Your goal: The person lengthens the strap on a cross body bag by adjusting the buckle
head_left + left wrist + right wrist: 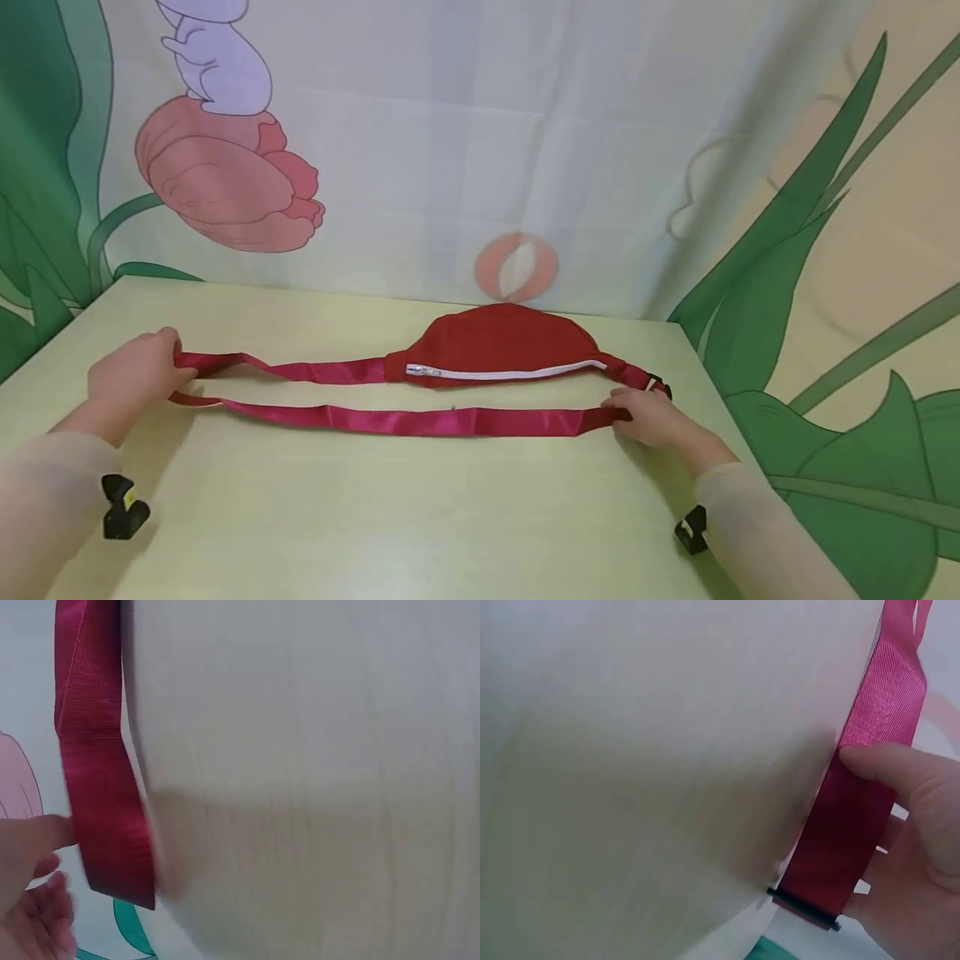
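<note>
A red waist bag lies on the table with its white zipper facing the front edge. Its shiny crimson strap runs in a long loop in front of the bag. At the loop's left end, my left hand holds the fold of the strap; in the left wrist view the band hangs beside the fingers. My right hand pinches the strap near the black buckle. The right wrist view shows the thumb pressed on the band, other fingers behind it.
The pale table ends at the back against a printed curtain with a rabbit, flowers and leaves. A small black device sits at the left cuff, and a similar one at the right.
</note>
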`<state>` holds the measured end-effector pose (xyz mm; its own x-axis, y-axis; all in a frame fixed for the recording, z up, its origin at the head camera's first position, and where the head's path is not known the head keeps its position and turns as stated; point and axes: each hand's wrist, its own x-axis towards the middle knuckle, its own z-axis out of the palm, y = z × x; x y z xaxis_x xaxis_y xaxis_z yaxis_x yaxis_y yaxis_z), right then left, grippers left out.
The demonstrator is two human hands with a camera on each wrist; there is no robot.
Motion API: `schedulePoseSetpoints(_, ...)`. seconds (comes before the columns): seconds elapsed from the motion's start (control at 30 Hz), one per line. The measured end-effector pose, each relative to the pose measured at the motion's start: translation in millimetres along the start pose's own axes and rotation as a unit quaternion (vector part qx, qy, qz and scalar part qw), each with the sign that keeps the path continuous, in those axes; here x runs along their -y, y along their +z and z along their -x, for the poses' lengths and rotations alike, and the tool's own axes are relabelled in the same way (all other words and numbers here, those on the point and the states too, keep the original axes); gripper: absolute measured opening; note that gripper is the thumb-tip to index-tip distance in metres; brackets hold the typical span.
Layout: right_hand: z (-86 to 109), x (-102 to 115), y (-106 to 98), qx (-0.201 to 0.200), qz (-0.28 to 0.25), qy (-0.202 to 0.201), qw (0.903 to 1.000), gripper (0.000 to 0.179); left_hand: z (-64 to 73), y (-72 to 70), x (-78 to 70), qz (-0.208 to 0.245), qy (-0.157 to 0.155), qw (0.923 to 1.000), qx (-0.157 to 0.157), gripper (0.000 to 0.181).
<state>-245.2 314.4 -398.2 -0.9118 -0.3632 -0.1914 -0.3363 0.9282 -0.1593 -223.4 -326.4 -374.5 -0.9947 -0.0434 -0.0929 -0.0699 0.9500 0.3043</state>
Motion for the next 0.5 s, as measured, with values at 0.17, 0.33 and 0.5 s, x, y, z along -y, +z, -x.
schedulePoseSetpoints(0.17, 8.4, 9, 3, -0.009, -0.019, -0.037, 0.9991, 0.031, -8.7, 16.3, -8.8, -0.071, 0.071, 0.9949, 0.012, 0.064)
schedulePoseSetpoints(0.33, 11.6, 13, -2, -0.016, -0.025, -0.036, 0.9989, 0.026, -16.9, 27.1, -26.3, -0.114, 0.103, 0.9878, 0.027, 0.030)
schedulePoseSetpoints(0.5, 14.5, 12, -3, -0.012, -0.015, -0.053, 0.9984, 0.020, -21.3, 17.8, -34.2, -0.059, 0.071, 0.9948, 0.043, 0.015)
